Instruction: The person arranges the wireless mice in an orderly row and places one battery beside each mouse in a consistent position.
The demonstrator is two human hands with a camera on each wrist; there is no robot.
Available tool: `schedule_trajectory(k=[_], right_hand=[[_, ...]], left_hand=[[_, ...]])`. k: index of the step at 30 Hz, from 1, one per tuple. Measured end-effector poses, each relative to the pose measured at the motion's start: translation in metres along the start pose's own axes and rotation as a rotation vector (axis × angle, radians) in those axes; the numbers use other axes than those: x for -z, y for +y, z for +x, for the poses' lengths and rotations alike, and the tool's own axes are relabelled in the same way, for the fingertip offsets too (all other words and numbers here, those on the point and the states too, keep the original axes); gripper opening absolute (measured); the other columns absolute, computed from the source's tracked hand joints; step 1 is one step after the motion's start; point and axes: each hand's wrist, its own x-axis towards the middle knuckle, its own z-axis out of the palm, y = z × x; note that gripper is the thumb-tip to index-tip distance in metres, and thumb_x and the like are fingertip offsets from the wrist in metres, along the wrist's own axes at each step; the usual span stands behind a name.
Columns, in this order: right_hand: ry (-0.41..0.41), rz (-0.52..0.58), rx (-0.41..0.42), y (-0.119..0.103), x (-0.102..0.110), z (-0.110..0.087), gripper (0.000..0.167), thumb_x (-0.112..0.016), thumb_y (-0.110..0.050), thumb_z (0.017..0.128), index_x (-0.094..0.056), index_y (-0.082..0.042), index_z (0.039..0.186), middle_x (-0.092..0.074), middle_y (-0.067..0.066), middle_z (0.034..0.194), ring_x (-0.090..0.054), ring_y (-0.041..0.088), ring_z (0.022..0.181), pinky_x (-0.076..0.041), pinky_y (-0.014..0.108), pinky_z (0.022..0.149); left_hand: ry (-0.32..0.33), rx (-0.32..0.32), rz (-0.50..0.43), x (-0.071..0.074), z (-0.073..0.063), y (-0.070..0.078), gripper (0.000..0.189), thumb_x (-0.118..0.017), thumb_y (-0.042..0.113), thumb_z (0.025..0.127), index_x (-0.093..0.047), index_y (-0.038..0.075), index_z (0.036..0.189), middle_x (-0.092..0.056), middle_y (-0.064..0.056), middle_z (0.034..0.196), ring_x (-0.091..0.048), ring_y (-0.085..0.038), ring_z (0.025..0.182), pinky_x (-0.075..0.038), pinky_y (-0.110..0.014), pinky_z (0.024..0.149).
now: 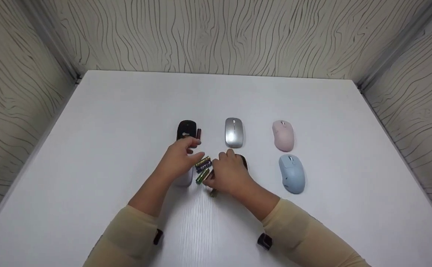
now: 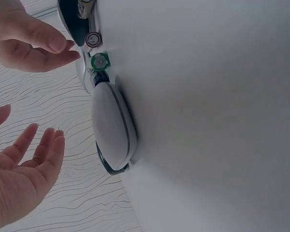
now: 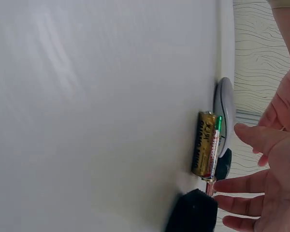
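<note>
My left hand (image 1: 179,159) hovers with loosely bent fingers over a white mouse (image 2: 111,125), between it and a black mouse (image 1: 187,128). A gap shows between thumb and fingers, with nothing in it. My right hand (image 1: 231,172) is over a second dark mouse (image 1: 244,162), which it mostly hides. In the right wrist view its fingers are spread beside a gold battery (image 3: 203,145) and hold nothing visible. Between the hands lie several batteries, among them a yellowish battery (image 1: 202,161), a dark blue battery (image 1: 203,167) and a green battery (image 1: 202,176).
A silver mouse (image 1: 234,132) lies ahead of the right hand. Farther right are a pink mouse (image 1: 283,135) and a light blue mouse (image 1: 292,174). A thin dark red battery (image 1: 199,134) lies along the black mouse. Patterned walls border the white table (image 1: 127,96).
</note>
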Motion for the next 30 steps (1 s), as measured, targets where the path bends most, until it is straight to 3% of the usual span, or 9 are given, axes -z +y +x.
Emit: schedule_trajectory(k=[8,22,30], right_hand=[[0.007,0.044,-0.008,-0.007,-0.011,-0.003,0.062,-0.066,-0.057,0.070,-0.063,-0.003,0.103,-0.054,0.009,0.090,-0.043,0.027,0.092,-0.036,0.041,0.079],[0.045,-0.017,0.015,-0.013,-0.014,-0.004,0.052,-0.064,-0.046,0.072,-0.062,-0.004,0.104,-0.055,0.009,0.090,-0.044,0.026,0.092,-0.036,0.040,0.077],[0.018,0.028,0.001,-0.014,-0.012,-0.004,0.053,-0.066,-0.044,0.071,-0.061,-0.006,0.108,-0.053,0.008,0.089,-0.043,0.025,0.091,-0.036,0.039,0.075]], left_hand=[[-0.028,-0.037,-0.004,-0.006,-0.004,-0.008,0.036,-0.067,0.025,0.082,-0.058,0.013,0.115,-0.058,-0.010,0.115,-0.058,-0.025,0.104,-0.047,-0.039,0.086],[-0.037,-0.079,-0.028,-0.012,-0.005,-0.010,0.036,-0.067,0.020,0.082,-0.059,0.006,0.114,-0.060,-0.014,0.113,-0.059,-0.028,0.101,-0.047,-0.040,0.086],[-0.052,-0.063,-0.015,-0.012,-0.006,-0.012,0.037,-0.068,0.022,0.081,-0.059,0.009,0.114,-0.060,-0.012,0.112,-0.059,-0.027,0.102,-0.046,-0.040,0.087]])
